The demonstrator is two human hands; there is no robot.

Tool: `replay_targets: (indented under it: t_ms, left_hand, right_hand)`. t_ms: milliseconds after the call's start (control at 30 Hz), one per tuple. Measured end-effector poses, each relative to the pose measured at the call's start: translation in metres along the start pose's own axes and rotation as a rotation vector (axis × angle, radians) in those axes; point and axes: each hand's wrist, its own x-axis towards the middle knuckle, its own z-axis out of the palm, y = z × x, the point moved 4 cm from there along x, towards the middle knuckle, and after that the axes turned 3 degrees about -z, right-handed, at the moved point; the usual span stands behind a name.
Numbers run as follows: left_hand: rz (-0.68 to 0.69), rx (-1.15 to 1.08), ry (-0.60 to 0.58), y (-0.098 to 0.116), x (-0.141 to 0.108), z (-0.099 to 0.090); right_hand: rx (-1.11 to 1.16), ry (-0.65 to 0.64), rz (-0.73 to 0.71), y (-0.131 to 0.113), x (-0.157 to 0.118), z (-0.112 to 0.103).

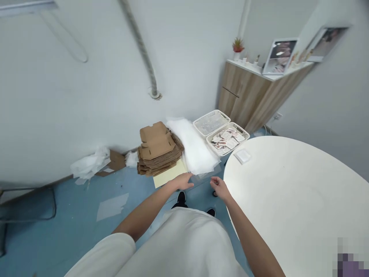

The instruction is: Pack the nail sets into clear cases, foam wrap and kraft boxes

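Note:
My left hand (pixel 183 181) reaches forward with thumb and fingers apart, holding nothing. It is nearest to the front edge of a stack of white, soft-looking sheets (pixel 193 148) and a pale yellow sheet (pixel 170 175). Beside the round white table's edge, my right hand (pixel 219 187) hangs with its fingers curled in, and nothing shows in it. Flat brown cardboard boxes (pixel 158 144) are piled left of the white sheets. To the right are two white plastic baskets: one basket (pixel 211 122) holds clear items, the other basket (pixel 227 138) small printed packets.
On the round white table (pixel 288 184) lies a small white packet (pixel 242 156). A wood-grain cabinet (pixel 248 96) stands in the back corner. Crumpled white plastic (pixel 92 163) and a torn carton (pixel 115 161) lie along the wall. A dark metal frame (pixel 29 207) stands far left.

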Motion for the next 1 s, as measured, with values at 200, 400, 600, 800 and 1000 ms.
replay_targets:
  t_ms: [200, 400, 600, 800, 1000]
  left_hand:
    - [-0.008, 0.070, 0.366, -0.056, -0.026, -0.078]
    - [-0.165, 0.200, 0.498, -0.130, -0.033, -0.133]
    - [-0.244, 0.154, 0.434, -0.165, -0.027, -0.139]
    - [-0.197, 0.170, 0.355, -0.179, -0.023, -0.138]
    - [-0.177, 0.192, 0.377, -0.186, -0.022, -0.141]
  right_hand:
    - [-0.350, -0.270, -0.195, -0.065, 0.056, 0.065]
    - [-0.697, -0.359, -0.574, -0.140, 0.108, 0.153]
    - [-0.905, -0.438, -0.644, -0.160, 0.137, 0.223]
    - [-1.018, -0.512, -0.558, -0.158, 0.148, 0.233]
    - [-0.790, -0.266, -0.542, -0.173, 0.149, 0.215]
